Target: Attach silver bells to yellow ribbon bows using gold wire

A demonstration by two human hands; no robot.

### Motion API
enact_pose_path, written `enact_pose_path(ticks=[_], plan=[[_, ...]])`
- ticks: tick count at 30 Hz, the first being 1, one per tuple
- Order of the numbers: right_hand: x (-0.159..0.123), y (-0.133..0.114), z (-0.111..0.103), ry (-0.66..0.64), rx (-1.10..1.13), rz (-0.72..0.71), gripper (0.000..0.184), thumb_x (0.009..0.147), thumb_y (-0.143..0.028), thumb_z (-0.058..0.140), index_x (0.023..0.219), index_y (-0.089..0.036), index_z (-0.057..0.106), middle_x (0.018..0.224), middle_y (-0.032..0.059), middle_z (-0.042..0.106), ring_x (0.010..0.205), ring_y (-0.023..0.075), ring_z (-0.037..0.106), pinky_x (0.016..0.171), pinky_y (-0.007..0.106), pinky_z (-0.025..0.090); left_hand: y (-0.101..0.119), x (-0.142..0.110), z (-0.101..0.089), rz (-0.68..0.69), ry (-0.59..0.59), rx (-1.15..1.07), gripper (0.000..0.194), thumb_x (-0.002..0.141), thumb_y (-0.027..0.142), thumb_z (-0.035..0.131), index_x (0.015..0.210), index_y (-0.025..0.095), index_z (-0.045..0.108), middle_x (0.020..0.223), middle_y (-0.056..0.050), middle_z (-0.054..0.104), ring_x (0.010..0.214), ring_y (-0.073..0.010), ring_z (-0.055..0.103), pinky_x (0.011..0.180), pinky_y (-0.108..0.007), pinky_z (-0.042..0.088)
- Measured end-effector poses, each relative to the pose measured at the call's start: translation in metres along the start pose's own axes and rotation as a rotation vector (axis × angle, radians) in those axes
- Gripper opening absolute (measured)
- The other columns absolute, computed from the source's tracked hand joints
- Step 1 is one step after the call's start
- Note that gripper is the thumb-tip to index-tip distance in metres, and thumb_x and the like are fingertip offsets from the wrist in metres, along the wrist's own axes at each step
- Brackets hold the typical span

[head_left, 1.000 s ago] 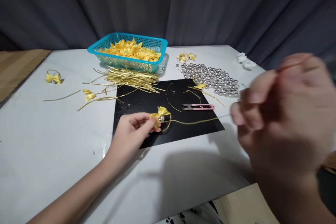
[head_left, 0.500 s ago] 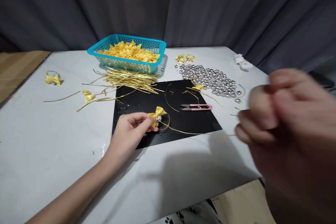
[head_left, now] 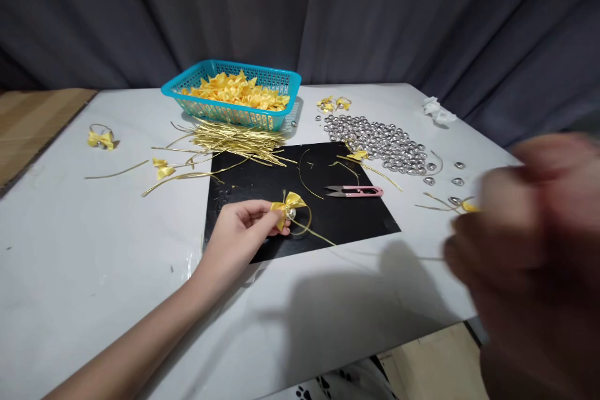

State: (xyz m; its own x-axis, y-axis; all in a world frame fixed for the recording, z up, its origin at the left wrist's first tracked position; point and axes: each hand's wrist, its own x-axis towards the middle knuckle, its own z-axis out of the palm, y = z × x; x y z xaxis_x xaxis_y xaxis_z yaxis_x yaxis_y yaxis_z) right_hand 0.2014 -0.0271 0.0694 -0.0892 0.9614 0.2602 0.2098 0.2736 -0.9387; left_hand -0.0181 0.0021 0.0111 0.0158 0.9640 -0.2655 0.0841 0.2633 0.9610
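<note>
My left hand (head_left: 239,228) pinches a yellow ribbon bow (head_left: 295,200) over the black mat. A shiny silver bead (head_left: 290,214) sits at the bow's middle, with a loop of gold cord (head_left: 322,238) beside it. From the bow the cord runs right, faintly visible across the white table, toward my right hand (head_left: 529,231). That hand is a closed fist close to the camera, smeared by motion; the cord's end is hidden in it. Pink-handled thread snips (head_left: 356,191) lie on the mat, right of the bow.
A blue basket (head_left: 229,109) of yellow bows stands at the back. In front lies a heap of gold cords (head_left: 239,140). Silver beads (head_left: 379,140) are spread at the back right. A finished-looking bow (head_left: 100,140) lies far left; crumpled white tissue (head_left: 438,112) is at the right.
My right hand has moved farther right, drawing away from the bow. The left hand keeps its pinch on the bow; the view has shifted slightly.
</note>
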Motion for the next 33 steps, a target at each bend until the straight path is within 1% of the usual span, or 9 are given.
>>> enact_pose_path(ticks=[2,4,7,9,19,24,27,30,33], plan=[[0.007,0.000,0.029,-0.077,0.121,0.133,0.007,0.090,-0.031,0.044,0.087,-0.025,0.043,0.046,-0.0065,0.036,0.035,0.0050,0.027,0.031,0.017,0.022,0.001,-0.002,0.001,-0.001,-0.026,-0.038,0.017,0.072,0.022,0.061,0.059,0.015,0.067,0.061,-0.001,0.067,0.062,-0.0110,0.059,0.061,-0.019,0.043],[0.010,0.008,0.051,-0.170,0.161,0.237,0.008,0.089,-0.028,0.045,0.087,-0.021,0.042,0.052,-0.0060,0.047,0.037,0.0032,0.030,0.034,0.016,0.025,0.002,-0.004,0.001,0.000,-0.053,-0.090,0.016,0.073,0.022,0.061,0.060,0.015,0.067,0.062,-0.001,0.067,0.063,-0.0111,0.058,0.061,-0.018,0.043],[0.009,0.024,0.069,-0.247,0.189,0.349,0.006,0.088,-0.024,0.043,0.086,-0.018,0.040,0.063,-0.0035,0.057,0.039,0.0016,0.030,0.036,0.015,0.025,0.003,-0.007,0.001,-0.010,-0.083,-0.159,0.018,0.073,0.023,0.061,0.058,0.015,0.067,0.059,0.000,0.065,0.061,-0.0099,0.057,0.058,-0.016,0.042],[0.007,0.032,0.076,-0.221,0.201,0.374,0.006,0.088,-0.023,0.043,0.088,-0.018,0.040,0.066,-0.0039,0.059,0.039,0.0011,0.028,0.038,0.015,0.024,0.005,-0.009,0.002,-0.009,-0.080,-0.176,0.019,0.073,0.022,0.062,0.056,0.015,0.065,0.056,0.002,0.062,0.057,-0.0079,0.054,0.055,-0.014,0.041],[-0.005,0.039,0.085,-0.065,0.145,0.230,0.005,0.090,-0.023,0.042,0.092,-0.019,0.043,0.066,-0.0062,0.055,0.044,0.0007,0.034,0.044,0.015,0.029,0.009,-0.016,0.005,0.061,-0.071,-0.147,0.013,0.072,0.021,0.065,0.061,0.016,0.069,0.062,0.002,0.067,0.059,-0.0068,0.059,0.058,-0.012,0.046],[-0.009,0.041,0.079,0.011,-0.079,0.057,0.015,0.090,-0.015,0.039,0.090,-0.019,0.053,0.067,-0.0047,0.051,0.056,0.0022,0.047,0.054,0.015,0.037,0.011,-0.016,0.006,0.071,-0.034,-0.114,0.017,0.071,0.019,0.066,0.054,0.016,0.066,0.051,0.004,0.063,0.050,-0.0046,0.055,0.049,-0.010,0.043],[-0.009,0.038,0.078,0.023,-0.149,-0.029,0.022,0.088,-0.011,0.039,0.086,-0.017,0.059,0.071,-0.0021,0.056,0.068,0.0039,0.054,0.061,0.015,0.041,0.012,-0.016,0.007,0.074,-0.002,-0.085,0.015,0.068,0.019,0.069,0.054,0.016,0.066,0.049,0.004,0.063,0.048,-0.0048,0.055,0.047,-0.010,0.043],[-0.008,0.034,0.081,0.044,-0.149,-0.057,0.021,0.086,-0.010,0.042,0.086,-0.014,0.063,0.075,0.0005,0.059,0.068,0.0051,0.055,0.058,0.015,0.042,0.012,-0.016,0.006,0.132,0.006,-0.068,0.013,0.069,0.020,0.069,0.057,0.016,0.067,0.052,0.004,0.064,0.050,-0.0052,0.057,0.048,-0.009,0.044],[-0.007,0.031,0.084,0.073,-0.155,-0.023,0.016,0.082,-0.014,0.051,0.088,-0.012,0.065,0.072,0.0011,0.059,0.051,0.0034,0.048,0.047,0.016,0.039,0.010,-0.017,0.005,0.188,0.021,-0.056,0.014,0.071,0.021,0.067,0.058,0.017,0.067,0.055,0.004,0.066,0.053,-0.0055,0.059,0.052,-0.010,0.046]])
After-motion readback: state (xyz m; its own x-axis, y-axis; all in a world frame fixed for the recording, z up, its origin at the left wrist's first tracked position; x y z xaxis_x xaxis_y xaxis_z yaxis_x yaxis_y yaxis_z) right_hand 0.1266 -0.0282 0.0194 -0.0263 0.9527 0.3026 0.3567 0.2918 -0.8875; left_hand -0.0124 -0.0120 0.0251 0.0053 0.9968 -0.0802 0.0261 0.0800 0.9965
